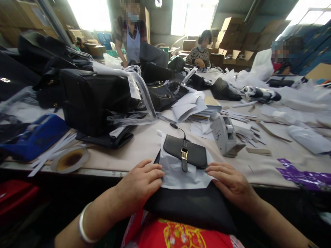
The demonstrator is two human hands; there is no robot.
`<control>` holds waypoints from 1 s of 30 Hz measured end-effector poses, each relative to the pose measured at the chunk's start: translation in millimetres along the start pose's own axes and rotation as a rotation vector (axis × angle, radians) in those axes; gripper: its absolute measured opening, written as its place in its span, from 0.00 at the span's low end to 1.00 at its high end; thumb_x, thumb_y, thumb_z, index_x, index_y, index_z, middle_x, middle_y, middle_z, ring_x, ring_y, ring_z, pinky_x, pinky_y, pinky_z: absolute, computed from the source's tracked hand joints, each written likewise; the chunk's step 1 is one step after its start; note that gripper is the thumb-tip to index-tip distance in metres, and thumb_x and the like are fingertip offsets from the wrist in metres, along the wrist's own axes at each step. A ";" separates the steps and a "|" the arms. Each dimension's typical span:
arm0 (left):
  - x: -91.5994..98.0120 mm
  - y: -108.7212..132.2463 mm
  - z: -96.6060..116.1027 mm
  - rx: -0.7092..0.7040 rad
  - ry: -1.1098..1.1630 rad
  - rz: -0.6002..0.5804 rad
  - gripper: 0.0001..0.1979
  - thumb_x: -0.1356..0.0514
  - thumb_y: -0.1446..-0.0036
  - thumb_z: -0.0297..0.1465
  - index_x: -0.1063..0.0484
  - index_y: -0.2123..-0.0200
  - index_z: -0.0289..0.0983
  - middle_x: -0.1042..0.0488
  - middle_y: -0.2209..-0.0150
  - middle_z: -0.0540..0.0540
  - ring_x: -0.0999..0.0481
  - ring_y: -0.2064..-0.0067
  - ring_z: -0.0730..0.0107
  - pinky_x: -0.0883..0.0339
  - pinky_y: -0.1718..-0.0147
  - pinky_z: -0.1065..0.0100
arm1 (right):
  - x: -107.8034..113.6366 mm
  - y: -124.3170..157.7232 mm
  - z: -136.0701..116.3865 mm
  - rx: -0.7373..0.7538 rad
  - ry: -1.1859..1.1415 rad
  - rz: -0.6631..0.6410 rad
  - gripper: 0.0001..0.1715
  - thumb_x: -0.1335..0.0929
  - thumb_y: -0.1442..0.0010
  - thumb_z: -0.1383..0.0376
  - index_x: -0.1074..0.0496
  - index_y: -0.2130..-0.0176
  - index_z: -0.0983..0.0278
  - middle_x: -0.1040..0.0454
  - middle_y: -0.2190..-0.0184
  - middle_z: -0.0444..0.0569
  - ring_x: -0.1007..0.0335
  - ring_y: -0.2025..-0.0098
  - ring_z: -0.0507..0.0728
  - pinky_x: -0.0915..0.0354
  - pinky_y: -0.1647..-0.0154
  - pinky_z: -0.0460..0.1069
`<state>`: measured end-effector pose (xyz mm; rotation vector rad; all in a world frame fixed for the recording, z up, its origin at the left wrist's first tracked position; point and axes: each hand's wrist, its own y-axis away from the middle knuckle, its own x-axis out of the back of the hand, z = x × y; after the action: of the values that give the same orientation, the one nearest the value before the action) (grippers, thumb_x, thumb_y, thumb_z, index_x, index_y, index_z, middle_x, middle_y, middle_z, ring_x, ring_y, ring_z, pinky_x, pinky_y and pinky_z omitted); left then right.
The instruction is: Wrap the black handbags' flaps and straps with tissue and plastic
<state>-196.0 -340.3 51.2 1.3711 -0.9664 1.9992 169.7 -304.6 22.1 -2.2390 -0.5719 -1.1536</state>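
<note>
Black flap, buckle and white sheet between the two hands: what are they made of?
Black flap: leather or faux leather, judging by the smooth, low-sheen surface; can't tell which.
Buckle: probably metal, or metal-coated plastic; gold-toned with bright highlights.
White sheet: tissue-like paper or thin film; it looks thin, matte and softly creased, so material stays open.

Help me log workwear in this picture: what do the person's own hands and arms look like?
The left hand and right hand are ungloved, with no rings visible. A plain, pale silvery bangle circles the left forearm. The right forearm shows none clearly. Sleeves cannot be made out.
</note>
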 end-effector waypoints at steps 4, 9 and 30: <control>8.4 -15.7 -36.1 0.189 0.113 0.141 0.12 0.44 0.34 0.30 0.26 0.50 0.39 0.24 0.45 0.41 0.28 0.41 0.59 0.35 0.39 0.56 | 14.0 -2.8 -5.6 -0.043 -0.194 -0.112 0.13 0.31 0.35 0.62 0.19 0.53 0.59 0.19 0.52 0.54 0.28 0.42 0.65 0.34 0.39 0.59; -17.5 -50.8 -113.0 0.497 0.103 0.248 0.26 0.48 0.35 0.39 0.33 0.39 0.31 0.31 0.38 0.32 0.33 0.35 0.50 0.41 0.34 0.47 | 6.4 -8.0 -3.3 -0.001 -0.450 0.057 0.16 0.35 0.30 0.59 0.20 0.56 0.63 0.18 0.58 0.55 0.24 0.50 0.61 0.30 0.44 0.56; -45.4 -102.7 -107.9 0.942 0.397 0.178 0.23 0.37 0.54 0.47 0.21 0.62 0.34 0.18 0.68 0.44 0.20 0.64 0.57 0.30 0.65 0.66 | -19.0 -9.4 -10.8 0.029 -0.378 0.260 0.13 0.36 0.32 0.69 0.26 0.67 0.65 0.21 0.66 0.52 0.26 0.59 0.57 0.32 0.48 0.55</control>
<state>-163.8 -193.4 10.6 1.2153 0.0912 2.8843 147.4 -306.6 14.1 -2.4348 -0.4187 -0.5942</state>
